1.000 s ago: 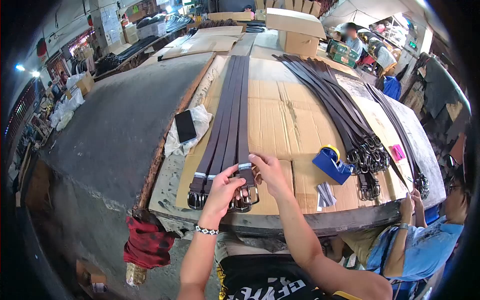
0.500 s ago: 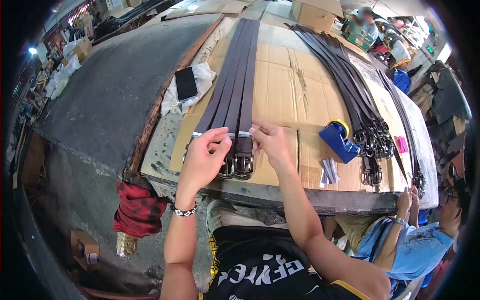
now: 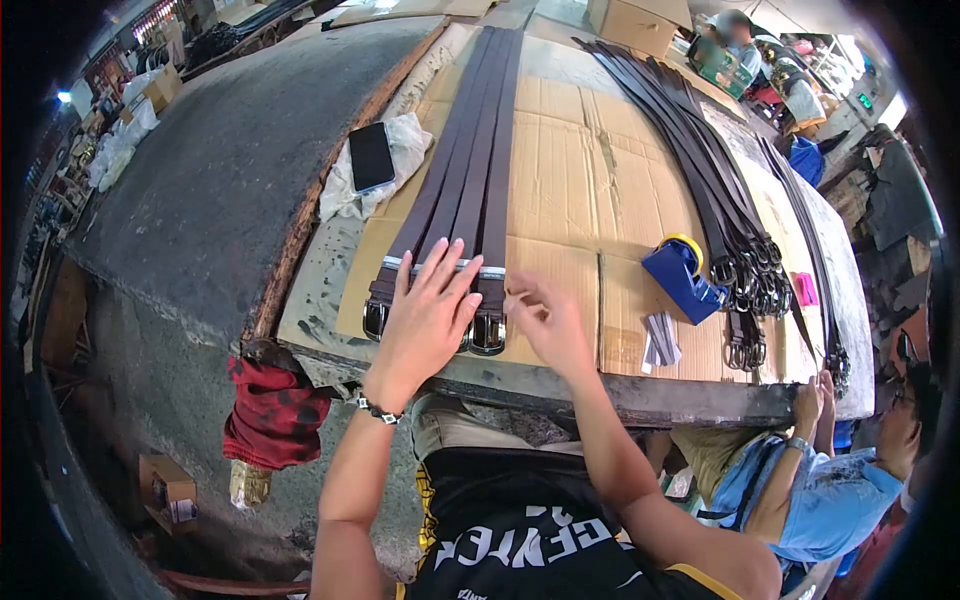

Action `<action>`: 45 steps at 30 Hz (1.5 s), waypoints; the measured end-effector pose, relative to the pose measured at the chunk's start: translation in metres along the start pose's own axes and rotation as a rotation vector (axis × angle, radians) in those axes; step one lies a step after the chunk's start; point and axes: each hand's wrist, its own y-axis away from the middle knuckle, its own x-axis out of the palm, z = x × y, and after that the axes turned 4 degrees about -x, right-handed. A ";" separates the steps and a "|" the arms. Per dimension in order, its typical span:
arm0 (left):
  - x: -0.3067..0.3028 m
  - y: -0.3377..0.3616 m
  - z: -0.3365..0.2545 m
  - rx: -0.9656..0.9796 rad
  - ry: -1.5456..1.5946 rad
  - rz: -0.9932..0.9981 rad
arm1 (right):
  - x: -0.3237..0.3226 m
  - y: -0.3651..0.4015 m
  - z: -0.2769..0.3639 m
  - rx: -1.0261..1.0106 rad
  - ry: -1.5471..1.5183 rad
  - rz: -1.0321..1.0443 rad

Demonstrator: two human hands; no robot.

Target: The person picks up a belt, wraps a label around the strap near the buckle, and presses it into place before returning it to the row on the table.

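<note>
Several dark belts (image 3: 467,150) lie side by side on the cardboard-covered table, their metal buckles (image 3: 488,334) toward the near edge. A thin pale strip (image 3: 491,271) runs across them just above the buckles. My left hand (image 3: 430,318) lies over the belts and strip with its fingers spread, hiding some buckles. Just right of the strip's right end is my right hand (image 3: 548,320), raised, with thumb and fingers bent and slightly blurred; whether it holds anything is unclear.
A phone (image 3: 372,157) rests on white plastic at the left. To the right are a blue tape dispenser (image 3: 679,284), pale strips (image 3: 661,340), more belts (image 3: 690,150) and a pink item (image 3: 805,290). A co-worker (image 3: 820,500) is at the right edge.
My left hand has opened from a bent-finger pose and flattened over the belts. My right hand has moved slightly right and down, away from the belts' edge.
</note>
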 end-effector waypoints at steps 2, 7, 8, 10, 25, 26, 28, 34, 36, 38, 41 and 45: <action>0.010 0.004 0.005 0.012 -0.057 0.044 | -0.001 0.017 0.014 -0.081 0.130 0.072; 0.014 0.005 0.006 0.004 -0.042 0.068 | 0.001 0.033 0.022 -0.143 0.263 0.098; 0.014 0.005 0.006 0.003 -0.043 0.070 | 0.002 0.032 0.022 -0.142 0.257 0.090; 0.013 0.006 0.006 -0.003 -0.050 0.079 | 0.005 0.032 0.021 -0.143 0.241 0.077; -0.001 0.002 -0.007 0.010 -0.099 0.179 | 0.007 0.035 0.011 -0.074 0.159 0.020; 0.000 0.002 -0.007 0.014 -0.124 0.176 | 0.008 0.035 0.011 -0.091 0.163 0.012; 0.001 0.003 -0.009 0.009 -0.150 0.177 | 0.009 0.036 0.011 -0.104 0.145 -0.012; 0.005 0.005 -0.011 0.030 -0.181 0.162 | 0.002 0.038 0.012 -0.029 0.081 0.040; 0.003 0.004 -0.011 0.035 -0.196 0.158 | -0.009 0.042 0.021 -0.054 0.149 0.093; 0.000 0.005 -0.013 0.026 -0.185 0.164 | -0.024 0.057 0.030 -0.063 0.172 0.146; 0.001 0.005 -0.013 0.013 -0.169 0.164 | -0.061 0.091 0.030 -0.049 0.157 0.244; -0.002 0.002 -0.013 -0.027 -0.123 0.211 | -0.129 0.140 0.067 0.222 0.178 0.373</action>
